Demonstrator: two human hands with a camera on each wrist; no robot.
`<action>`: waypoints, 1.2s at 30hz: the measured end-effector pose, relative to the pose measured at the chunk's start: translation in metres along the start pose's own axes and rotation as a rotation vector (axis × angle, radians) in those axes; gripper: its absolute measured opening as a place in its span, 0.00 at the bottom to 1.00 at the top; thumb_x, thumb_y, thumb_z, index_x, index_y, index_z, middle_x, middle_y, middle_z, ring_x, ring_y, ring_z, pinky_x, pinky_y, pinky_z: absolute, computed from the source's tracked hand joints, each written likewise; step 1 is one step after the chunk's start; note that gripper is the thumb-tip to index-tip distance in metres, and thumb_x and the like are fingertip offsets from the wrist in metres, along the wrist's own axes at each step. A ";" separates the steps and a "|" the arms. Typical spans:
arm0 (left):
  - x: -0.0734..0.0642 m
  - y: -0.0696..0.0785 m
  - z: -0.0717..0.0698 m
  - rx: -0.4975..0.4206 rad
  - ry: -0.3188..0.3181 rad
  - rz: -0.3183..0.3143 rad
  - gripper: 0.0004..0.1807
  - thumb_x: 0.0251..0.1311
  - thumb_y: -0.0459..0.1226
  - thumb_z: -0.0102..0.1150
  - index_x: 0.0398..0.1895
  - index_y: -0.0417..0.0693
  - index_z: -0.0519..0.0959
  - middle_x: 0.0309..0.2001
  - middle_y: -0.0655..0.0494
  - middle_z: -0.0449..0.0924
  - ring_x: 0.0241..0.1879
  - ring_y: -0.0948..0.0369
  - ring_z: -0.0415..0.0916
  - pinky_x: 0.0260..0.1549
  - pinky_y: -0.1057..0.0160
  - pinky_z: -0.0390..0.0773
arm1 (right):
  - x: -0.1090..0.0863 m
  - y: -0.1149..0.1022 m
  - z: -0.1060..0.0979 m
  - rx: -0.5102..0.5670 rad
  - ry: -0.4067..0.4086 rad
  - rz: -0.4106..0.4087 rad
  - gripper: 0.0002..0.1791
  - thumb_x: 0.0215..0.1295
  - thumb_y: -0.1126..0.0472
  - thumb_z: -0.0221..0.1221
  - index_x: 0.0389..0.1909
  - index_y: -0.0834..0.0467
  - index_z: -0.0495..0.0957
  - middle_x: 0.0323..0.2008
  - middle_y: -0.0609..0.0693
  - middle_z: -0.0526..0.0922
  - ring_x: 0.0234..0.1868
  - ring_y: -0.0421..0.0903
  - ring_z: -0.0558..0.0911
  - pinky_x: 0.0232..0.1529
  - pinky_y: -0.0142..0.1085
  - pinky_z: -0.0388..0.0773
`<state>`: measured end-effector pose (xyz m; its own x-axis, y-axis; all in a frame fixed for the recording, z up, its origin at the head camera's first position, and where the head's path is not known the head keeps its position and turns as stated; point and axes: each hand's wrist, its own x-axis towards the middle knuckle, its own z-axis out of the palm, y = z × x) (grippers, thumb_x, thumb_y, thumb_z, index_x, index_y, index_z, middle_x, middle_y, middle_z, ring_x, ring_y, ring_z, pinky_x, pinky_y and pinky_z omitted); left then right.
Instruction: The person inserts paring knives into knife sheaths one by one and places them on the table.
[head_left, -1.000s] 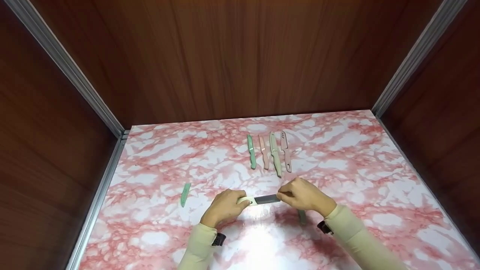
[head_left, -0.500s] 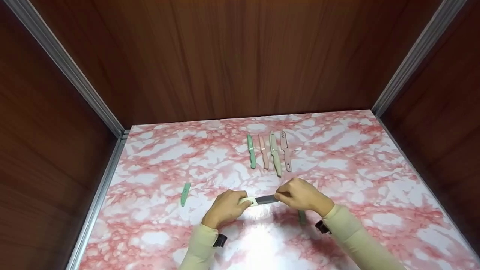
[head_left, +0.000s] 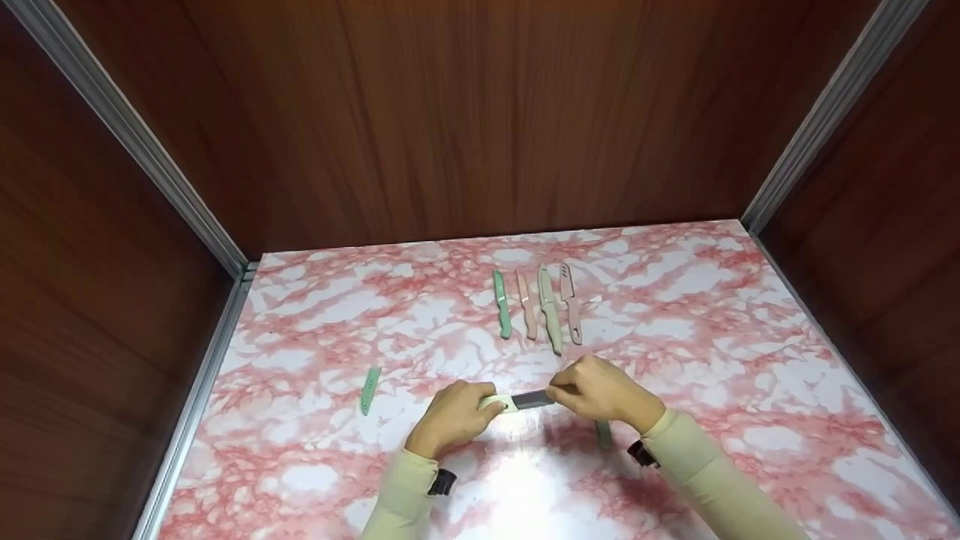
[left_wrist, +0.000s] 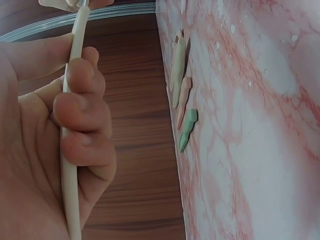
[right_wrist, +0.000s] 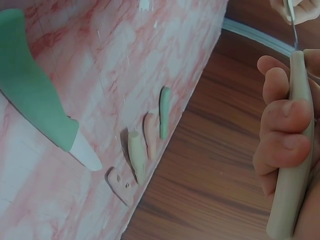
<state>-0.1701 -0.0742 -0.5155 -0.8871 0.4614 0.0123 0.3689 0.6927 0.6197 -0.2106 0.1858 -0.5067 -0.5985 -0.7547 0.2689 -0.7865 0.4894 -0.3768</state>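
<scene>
In the head view, a knife with a dark blade [head_left: 532, 400] spans between the two hands above the table. My right hand [head_left: 604, 393] grips its thick cream-green handle [right_wrist: 294, 165], fingers curled round it in the right wrist view. My left hand [head_left: 454, 416] holds a thin cream blade sheath [left_wrist: 70, 185] between thumb and curled fingers. Its small hole shows near the blade in the head view. How far the blade sits inside is hidden. Below the right hand lies a green-handled knife [right_wrist: 40, 80] with a pale blade, partly covered in the head view.
A green sheath [head_left: 370, 390] lies on the left of the marbled table [head_left: 300, 322]. Farther back lie a green knife [head_left: 502, 304], a pink knife [head_left: 527, 306], a cream-green knife [head_left: 550, 309] and a pink knife with a slotted sheath [head_left: 571, 304]. Brown panels [head_left: 480, 120] enclose the table.
The hands have drawn slightly closer together, the right moving left and the left a little right. Slightly less dark blade shows between them. The other knives stay in place.
</scene>
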 end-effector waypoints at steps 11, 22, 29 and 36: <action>0.000 0.001 0.001 0.020 0.016 0.001 0.14 0.62 0.47 0.55 0.20 0.56 0.70 0.15 0.66 0.61 0.16 0.67 0.58 0.18 0.66 0.60 | 0.002 -0.003 -0.001 -0.004 -0.032 0.013 0.18 0.67 0.55 0.55 0.15 0.45 0.71 0.13 0.33 0.63 0.13 0.29 0.58 0.18 0.26 0.59; 0.002 0.003 0.001 0.008 0.029 -0.007 0.14 0.63 0.46 0.55 0.20 0.56 0.71 0.15 0.66 0.62 0.16 0.67 0.59 0.18 0.66 0.61 | 0.004 -0.004 -0.002 -0.018 -0.006 -0.012 0.14 0.65 0.58 0.57 0.18 0.49 0.78 0.14 0.34 0.67 0.13 0.29 0.60 0.17 0.25 0.61; 0.001 0.005 0.001 0.019 0.030 -0.010 0.13 0.63 0.47 0.55 0.20 0.57 0.72 0.16 0.67 0.62 0.17 0.67 0.60 0.18 0.66 0.61 | 0.006 -0.005 -0.002 -0.015 -0.011 -0.023 0.15 0.66 0.58 0.57 0.18 0.50 0.79 0.13 0.34 0.66 0.13 0.28 0.58 0.16 0.24 0.60; 0.002 0.004 0.002 0.027 0.048 -0.005 0.13 0.62 0.47 0.55 0.20 0.57 0.71 0.16 0.67 0.62 0.16 0.67 0.60 0.18 0.66 0.61 | 0.007 -0.007 -0.003 -0.037 -0.032 0.002 0.17 0.66 0.57 0.56 0.16 0.47 0.73 0.12 0.34 0.61 0.13 0.28 0.56 0.16 0.24 0.57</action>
<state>-0.1697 -0.0697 -0.5149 -0.9009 0.4315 0.0472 0.3715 0.7101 0.5981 -0.2095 0.1782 -0.4993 -0.5949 -0.7674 0.2393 -0.7910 0.5059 -0.3442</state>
